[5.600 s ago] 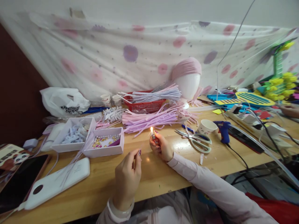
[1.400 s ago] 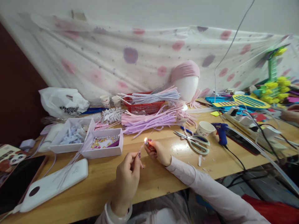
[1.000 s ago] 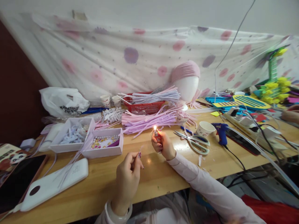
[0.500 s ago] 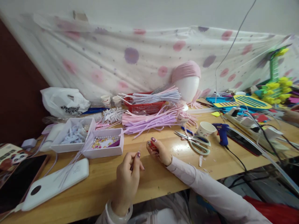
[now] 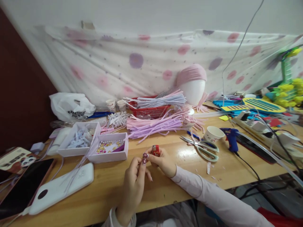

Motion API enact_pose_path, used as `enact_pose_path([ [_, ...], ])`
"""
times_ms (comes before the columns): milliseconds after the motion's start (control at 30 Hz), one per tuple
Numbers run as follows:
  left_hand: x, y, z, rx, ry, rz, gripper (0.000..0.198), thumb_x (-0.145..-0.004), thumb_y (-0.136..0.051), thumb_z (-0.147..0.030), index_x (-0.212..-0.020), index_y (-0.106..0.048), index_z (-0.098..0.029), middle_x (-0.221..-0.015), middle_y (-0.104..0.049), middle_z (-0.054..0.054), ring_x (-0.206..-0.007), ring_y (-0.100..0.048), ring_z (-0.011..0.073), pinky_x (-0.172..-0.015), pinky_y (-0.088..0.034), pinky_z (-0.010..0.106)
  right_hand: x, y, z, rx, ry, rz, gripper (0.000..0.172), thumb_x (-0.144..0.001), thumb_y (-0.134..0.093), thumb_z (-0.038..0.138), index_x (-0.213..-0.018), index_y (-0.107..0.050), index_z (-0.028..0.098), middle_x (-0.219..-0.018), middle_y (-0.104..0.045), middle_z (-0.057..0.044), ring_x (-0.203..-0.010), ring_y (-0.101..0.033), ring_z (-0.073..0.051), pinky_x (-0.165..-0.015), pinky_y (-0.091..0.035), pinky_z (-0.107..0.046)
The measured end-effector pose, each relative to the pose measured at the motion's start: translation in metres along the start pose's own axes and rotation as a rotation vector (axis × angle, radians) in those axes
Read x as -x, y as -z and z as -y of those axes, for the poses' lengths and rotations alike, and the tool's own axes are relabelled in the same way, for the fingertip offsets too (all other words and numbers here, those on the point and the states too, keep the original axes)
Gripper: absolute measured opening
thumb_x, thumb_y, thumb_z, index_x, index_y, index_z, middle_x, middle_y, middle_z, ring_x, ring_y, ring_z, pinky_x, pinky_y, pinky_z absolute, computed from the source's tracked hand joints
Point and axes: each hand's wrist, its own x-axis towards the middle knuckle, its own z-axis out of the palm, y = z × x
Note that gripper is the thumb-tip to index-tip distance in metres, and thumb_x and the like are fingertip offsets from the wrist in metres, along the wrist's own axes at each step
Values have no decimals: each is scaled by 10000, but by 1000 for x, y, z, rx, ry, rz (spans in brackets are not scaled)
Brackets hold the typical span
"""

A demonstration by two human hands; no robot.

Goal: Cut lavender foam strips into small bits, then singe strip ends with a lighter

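Note:
My left hand (image 5: 136,179) is closed in a pinch, its thumb and forefinger touching the fingertips of my right hand; whatever lies between them is too small to make out. Curled fingers of my right hand (image 5: 163,160) hold a small red object (image 5: 155,150) with a printed pattern, mostly hidden in the palm. Both hands are just above the front of the wooden table (image 5: 170,189). To the left stands a white box (image 5: 125,151) with pearls and coloured gems. Green-handled scissors (image 5: 205,153) lie open to the right.
Bundles of pink and purple fuzzy stems (image 5: 153,127) lie behind the hands, before a red basket (image 5: 151,112). A foam head (image 5: 193,91) stands behind. At right are a paper cup (image 5: 214,134), a blue glue gun (image 5: 231,140) and power strips; at left, a white power bank (image 5: 62,189).
My hands have come together, so the fingertips meet. The right hand has turned and more of the red object shows. The whole view has shifted slightly.

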Motion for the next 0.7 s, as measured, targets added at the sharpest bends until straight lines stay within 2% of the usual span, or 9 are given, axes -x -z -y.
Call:
enact_pose_path([
  [167, 1, -3, 0, -79, 0, 86, 336, -906, -330, -438, -794, -520, -184, -508, -561, -16, -464, -522, 123, -482, -368, 229, 0, 1, 4, 48, -37, -21, 391, -641, -696, 508, -696, -555, 148, -508, -474, 60, -412, -273, -33, -410, -172, -212],
  [233, 1, -1, 3, -222, -87, 46, 308, -904, -361, -398, -770, -544, -190, -580, -603, 7, -513, -551, 133, -509, -400, 242, -1, 7, 9, 138, 12, -21, 384, -640, -694, 503, -650, -538, 152, -510, -436, 60, -450, -303, -47, -441, -222, -215],
  [300, 0, 4, 4, -409, -262, -81, 232, -883, -427, -340, -778, -578, -200, -728, -650, 41, -671, -605, 166, -624, -453, 282, -4, 18, 15, 265, 76, -18, 372, -641, -696, 483, -621, -524, 154, -531, -419, 54, -493, -328, -62, -478, -257, -221],
  [367, -1, 14, 2, -566, -467, -262, 138, -853, -484, -270, -821, -605, -210, -897, -657, 68, -867, -606, 204, -771, -460, 336, -7, 32, 22, 442, 110, -18, 339, -687, -658, 461, -624, -516, 160, -526, -389, 56, -504, -320, -70, -487, -252, -224],
  [433, -3, 29, -5, -650, -625, -387, 109, -833, -506, -207, -875, -606, -212, -1001, -634, 80, -973, -576, 217, -856, -440, 363, -9, 46, 32, 677, 160, -16, 300, -743, -599, 417, -610, -491, 171, -511, -362, 60, -496, -308, -73, -484, -238, -223],
  [567, -11, 64, -31, -769, -811, -392, 216, -826, -484, -145, -1006, -583, -214, -1061, -612, 82, -1037, -551, 216, -919, -422, 366, -11, 65, 53, 1189, 202, 81, 272, -770, -555, 365, -580, -492, 181, -490, -420, 46, -458, -325, -72, -474, -210, -228],
  [633, -22, 77, -44, -889, -869, -384, 335, -832, -478, -162, -1158, -530, -214, -1156, -583, 98, -1113, -518, 232, -970, -388, 388, -11, 68, 62, 1344, 273, 121, 225, -782, -538, 335, -612, -544, 187, -508, -473, 28, -461, -352, -80, -485, -219, -233],
  [700, -38, 82, -51, -1031, -912, -354, 467, -840, -494, -225, -1300, -419, -198, -1311, -489, 133, -1237, -421, 263, -1032, -322, 431, -12, 70, 66, 1435, 352, 140, 164, -784, -530, 283, -664, -595, 193, -539, -531, 7, -486, -408, -93, -509, -244, -237],
])
